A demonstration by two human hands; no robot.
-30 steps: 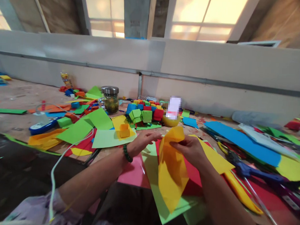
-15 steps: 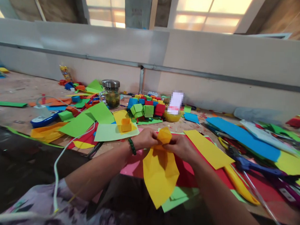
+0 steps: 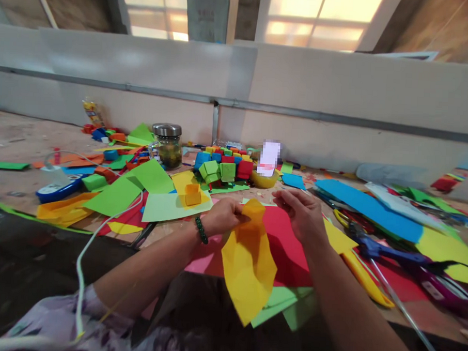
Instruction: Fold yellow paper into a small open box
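My left hand (image 3: 225, 216), with a dark beaded bracelet at the wrist, pinches the upper left edge of a creased yellow paper (image 3: 249, 272). The paper hangs over the table's front edge, narrowing to a point at the bottom. Just right of its top is my right hand (image 3: 302, 213), apart from it, fingers bent and separated, with nothing visible in them. Beneath both hands lies a red sheet (image 3: 287, 255). A small folded yellow paper box (image 3: 193, 195) sits left of my left hand, on a yellow piece over a pale green sheet (image 3: 165, 209).
Behind the hands is a cluster of coloured paper cubes (image 3: 228, 171), beside a lidded glass mug (image 3: 168, 147). Left stands a blue glue gun stand or similar blue tool (image 3: 63, 187) with a white cable (image 3: 80, 272). Blue-handled pliers (image 3: 378, 249) and a yellow cutter (image 3: 369, 285) lie right.
My right hand has let go of the yellow paper and moved right and slightly up. My left hand still holds it. The view has shifted slightly to the right.
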